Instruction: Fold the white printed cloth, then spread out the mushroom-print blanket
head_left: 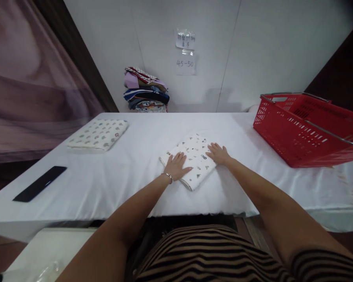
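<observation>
A folded white cloth (198,156) printed with small leaves and animals lies at an angle on the white-covered table (129,188). My left hand (175,166), with a bracelet at the wrist, rests flat on the cloth's left side, fingers spread. At the cloth's right edge is my right hand (219,154), palm down with the fingers apart. Neither hand grasps anything. Another folded white cloth (98,135) with grey-green shapes lies at the table's left side, apart from my hands.
A red plastic basket (306,133) with metal handles stands on the right. A flat black object (40,184) lies at the front left. Folded fabrics (147,92) are stacked by the back wall, left of paper signs (186,62). A pale stool-like surface (51,246) is below the table.
</observation>
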The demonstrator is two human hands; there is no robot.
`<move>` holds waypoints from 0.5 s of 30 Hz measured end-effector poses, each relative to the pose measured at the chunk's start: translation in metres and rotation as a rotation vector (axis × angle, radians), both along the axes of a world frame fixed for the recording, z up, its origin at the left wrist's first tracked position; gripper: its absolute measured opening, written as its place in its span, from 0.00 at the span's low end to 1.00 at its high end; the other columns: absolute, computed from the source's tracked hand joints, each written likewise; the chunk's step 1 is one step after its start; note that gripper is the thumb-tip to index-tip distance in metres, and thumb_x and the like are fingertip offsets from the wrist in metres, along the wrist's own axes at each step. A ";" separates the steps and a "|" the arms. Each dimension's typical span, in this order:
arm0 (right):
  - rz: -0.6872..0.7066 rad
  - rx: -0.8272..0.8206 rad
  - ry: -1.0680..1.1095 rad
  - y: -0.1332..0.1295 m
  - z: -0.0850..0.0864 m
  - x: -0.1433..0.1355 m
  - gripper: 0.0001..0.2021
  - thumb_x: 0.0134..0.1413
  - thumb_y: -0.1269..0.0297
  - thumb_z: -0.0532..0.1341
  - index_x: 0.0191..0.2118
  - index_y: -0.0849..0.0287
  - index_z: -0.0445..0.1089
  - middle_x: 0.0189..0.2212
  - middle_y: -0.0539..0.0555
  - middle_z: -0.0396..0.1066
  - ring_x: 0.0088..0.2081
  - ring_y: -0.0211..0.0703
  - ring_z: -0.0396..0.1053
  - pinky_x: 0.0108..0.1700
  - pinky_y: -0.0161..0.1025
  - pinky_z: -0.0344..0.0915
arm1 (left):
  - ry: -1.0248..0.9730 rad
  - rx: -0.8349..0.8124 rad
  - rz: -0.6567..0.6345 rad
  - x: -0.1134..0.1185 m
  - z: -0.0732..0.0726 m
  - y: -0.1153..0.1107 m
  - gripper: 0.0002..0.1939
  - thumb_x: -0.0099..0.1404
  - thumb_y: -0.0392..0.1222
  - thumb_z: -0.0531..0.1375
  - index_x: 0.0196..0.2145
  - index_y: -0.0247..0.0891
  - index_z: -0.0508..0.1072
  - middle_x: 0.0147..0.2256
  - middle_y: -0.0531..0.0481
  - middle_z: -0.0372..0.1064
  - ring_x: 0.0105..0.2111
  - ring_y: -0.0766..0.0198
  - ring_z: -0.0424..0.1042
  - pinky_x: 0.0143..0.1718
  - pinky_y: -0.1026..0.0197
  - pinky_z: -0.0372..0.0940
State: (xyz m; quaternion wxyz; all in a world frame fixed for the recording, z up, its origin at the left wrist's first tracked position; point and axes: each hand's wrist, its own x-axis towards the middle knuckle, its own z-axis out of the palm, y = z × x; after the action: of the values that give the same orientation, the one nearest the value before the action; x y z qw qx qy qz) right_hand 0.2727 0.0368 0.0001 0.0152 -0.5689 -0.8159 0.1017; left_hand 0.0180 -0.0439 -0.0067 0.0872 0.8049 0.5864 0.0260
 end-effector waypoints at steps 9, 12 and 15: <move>0.220 0.151 0.103 -0.109 -0.002 -0.072 0.35 0.59 0.43 0.39 0.63 0.64 0.45 0.63 0.59 0.40 0.64 0.48 0.34 0.62 0.53 0.33 | 0.011 0.056 -0.016 0.001 -0.004 -0.002 0.34 0.64 0.60 0.38 0.62 0.40 0.48 0.64 0.49 0.38 0.63 0.58 0.36 0.61 0.47 0.33; 0.212 0.116 0.114 -0.125 -0.007 -0.076 0.34 0.59 0.44 0.39 0.63 0.64 0.45 0.63 0.59 0.42 0.64 0.49 0.35 0.61 0.54 0.33 | 0.017 0.065 -0.022 0.001 -0.005 -0.001 0.34 0.64 0.60 0.38 0.62 0.40 0.48 0.64 0.49 0.38 0.63 0.58 0.36 0.62 0.47 0.33; 0.204 0.170 0.131 -0.135 -0.008 -0.077 0.34 0.59 0.45 0.41 0.63 0.65 0.46 0.63 0.60 0.41 0.64 0.51 0.35 0.61 0.55 0.33 | 0.021 0.061 -0.018 0.001 -0.006 0.000 0.33 0.64 0.58 0.39 0.62 0.40 0.47 0.64 0.49 0.39 0.63 0.60 0.35 0.62 0.47 0.33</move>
State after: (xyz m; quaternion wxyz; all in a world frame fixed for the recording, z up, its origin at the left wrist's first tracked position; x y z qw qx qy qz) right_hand 0.1953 -0.0982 -0.0075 0.1062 -0.4718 -0.8724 0.0702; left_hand 0.0191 -0.0442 -0.0123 0.0570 0.8127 0.5789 0.0347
